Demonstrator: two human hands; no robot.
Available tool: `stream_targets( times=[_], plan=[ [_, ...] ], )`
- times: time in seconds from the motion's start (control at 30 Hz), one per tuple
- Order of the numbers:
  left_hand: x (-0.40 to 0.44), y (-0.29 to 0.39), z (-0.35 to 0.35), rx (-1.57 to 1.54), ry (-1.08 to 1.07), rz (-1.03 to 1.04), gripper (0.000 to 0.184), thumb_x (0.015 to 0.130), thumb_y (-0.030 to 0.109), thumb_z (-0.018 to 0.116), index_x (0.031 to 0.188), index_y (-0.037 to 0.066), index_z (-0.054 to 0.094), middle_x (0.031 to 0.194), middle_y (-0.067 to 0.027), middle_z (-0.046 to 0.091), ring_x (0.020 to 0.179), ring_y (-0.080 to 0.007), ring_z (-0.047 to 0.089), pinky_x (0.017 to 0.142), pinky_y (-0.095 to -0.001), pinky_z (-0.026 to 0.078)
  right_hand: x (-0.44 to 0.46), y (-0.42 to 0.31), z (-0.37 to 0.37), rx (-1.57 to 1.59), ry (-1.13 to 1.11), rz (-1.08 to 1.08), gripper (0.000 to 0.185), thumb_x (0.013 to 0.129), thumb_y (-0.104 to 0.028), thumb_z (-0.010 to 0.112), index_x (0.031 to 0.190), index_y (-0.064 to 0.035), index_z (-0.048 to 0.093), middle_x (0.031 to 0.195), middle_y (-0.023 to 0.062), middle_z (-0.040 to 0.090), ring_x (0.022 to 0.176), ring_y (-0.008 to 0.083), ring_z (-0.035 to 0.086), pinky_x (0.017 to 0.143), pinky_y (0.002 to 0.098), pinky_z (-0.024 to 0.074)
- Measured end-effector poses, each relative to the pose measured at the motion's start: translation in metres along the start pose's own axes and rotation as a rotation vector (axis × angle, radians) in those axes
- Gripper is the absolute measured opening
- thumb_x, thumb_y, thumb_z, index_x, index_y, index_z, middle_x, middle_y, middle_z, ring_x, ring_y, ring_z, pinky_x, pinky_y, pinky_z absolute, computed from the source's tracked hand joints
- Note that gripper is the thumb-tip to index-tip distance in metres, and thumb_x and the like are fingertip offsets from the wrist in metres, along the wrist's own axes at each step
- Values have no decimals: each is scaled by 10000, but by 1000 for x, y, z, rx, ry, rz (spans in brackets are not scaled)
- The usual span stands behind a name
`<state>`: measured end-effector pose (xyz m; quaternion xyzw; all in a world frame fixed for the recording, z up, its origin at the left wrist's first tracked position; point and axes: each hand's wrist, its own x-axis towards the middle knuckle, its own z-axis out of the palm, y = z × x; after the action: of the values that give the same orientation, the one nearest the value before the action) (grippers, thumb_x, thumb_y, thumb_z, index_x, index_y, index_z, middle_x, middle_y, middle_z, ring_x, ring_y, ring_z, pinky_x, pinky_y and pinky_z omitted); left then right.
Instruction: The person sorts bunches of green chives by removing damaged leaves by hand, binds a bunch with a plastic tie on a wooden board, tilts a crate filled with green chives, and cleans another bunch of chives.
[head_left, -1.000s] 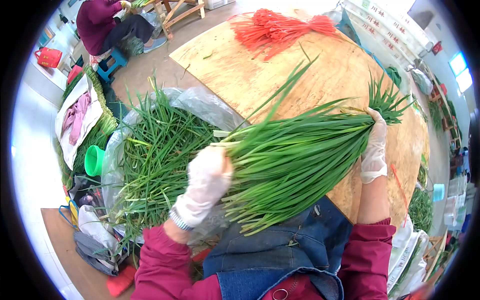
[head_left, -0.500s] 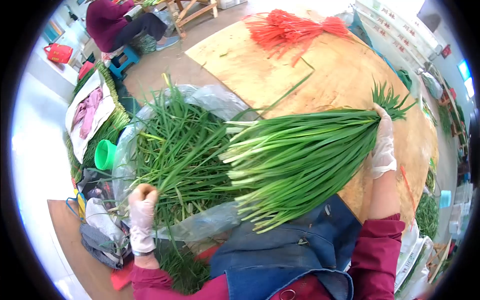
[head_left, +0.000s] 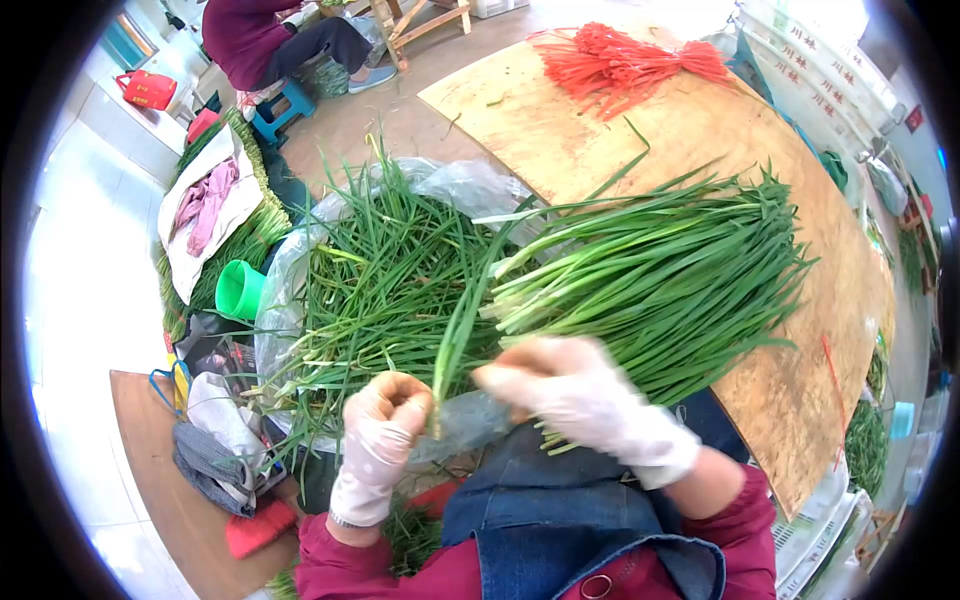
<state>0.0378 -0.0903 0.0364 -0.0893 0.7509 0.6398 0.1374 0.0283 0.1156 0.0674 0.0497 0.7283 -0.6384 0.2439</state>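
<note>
Sheaf of long green stalks (head_left: 660, 270) lies across the near left part of a wooden tabletop (head_left: 835, 320), pale ends jutting past the tabletop's left edge, leaf tips pointing right over the wood; left hand (head_left: 383, 435), in a thin whitish glove, is left of the tabletop, its thumb and bent fingers pinching a few stalks (head_left: 452, 360) by their lower end; right hand (head_left: 590, 400), gloved too, is near the tabletop's left edge, just in front of the sheaf, too blurred to tell whether its fingers hold anything; left of the tabletop, an open clear plastic bag (head_left: 278, 335) surrounds tangled greens (head_left: 390, 260); red strips (head_left: 630, 65) are heaped at the tabletop's far end; beyond its far left corner, a person (head_left: 245, 40) sits on a blue stool (head_left: 285, 110).
</note>
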Motion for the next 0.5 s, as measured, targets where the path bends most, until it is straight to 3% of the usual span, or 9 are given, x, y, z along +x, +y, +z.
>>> stream_targets(
  times=[0.03,0.07,0.17,0.23,0.3,0.37,0.4,0.5],
  plan=[
    [-3,-2,3,17,-28,26,66,830,75,561,811,16,582,611,-30,574,462,-73,483,428,-188,359,7,-1,16,3,-34,196,429,829,-378,647,1023,4,640,773,75,639,607,124,573,500,249,452],
    [-7,1,4,19,-82,20,38,821,57,570,816,22,584,618,-25,571,469,-67,484,426,-189,356,20,13,28,94,-55,206,473,810,-434,651,1014,-7,640,739,69,632,596,118,564,460,248,424],
    [-14,-6,4,30,-147,44,16,788,9,595,797,14,583,626,-3,557,502,-50,490,445,-185,373,43,50,47,570,-39,120,310,823,-289,673,971,-19,636,784,78,660,633,121,589,510,223,423],
    [-13,-10,-15,434,-157,378,36,762,-17,597,783,11,585,642,-12,558,513,-53,487,449,-210,384,37,34,45,594,34,60,258,829,-239,667,964,-20,641,815,85,670,670,122,602,529,217,428],
    [-12,-13,-38,541,114,310,45,750,-11,608,786,12,593,679,-95,592,588,-178,576,550,-278,455,34,21,38,671,51,-16,159,805,-184,701,899,-62,663,805,45,683,690,75,595,537,190,392],
    [0,-27,-58,866,404,501,71,751,-36,598,806,8,589,766,-112,588,687,-223,590,619,-308,461,34,12,34,634,11,-17,164,812,-163,692,935,-57,668,819,31,683,722,70,595,581,171,396],
    [1,-23,-61,907,385,515,71,792,30,601,860,7,603,840,-126,575,779,-269,574,707,-337,450,36,11,33,626,-40,-40,174,816,-154,686,952,-47,666,822,30,682,733,72,595,604,172,405],
    [6,-9,-40,630,194,667,160,848,149,589,918,8,621,869,-126,579,814,-270,570,755,-345,439,39,11,31,614,-144,-99,205,827,-131,670,997,-16,658,827,35,676,744,81,596,646,184,435]
  ],
)
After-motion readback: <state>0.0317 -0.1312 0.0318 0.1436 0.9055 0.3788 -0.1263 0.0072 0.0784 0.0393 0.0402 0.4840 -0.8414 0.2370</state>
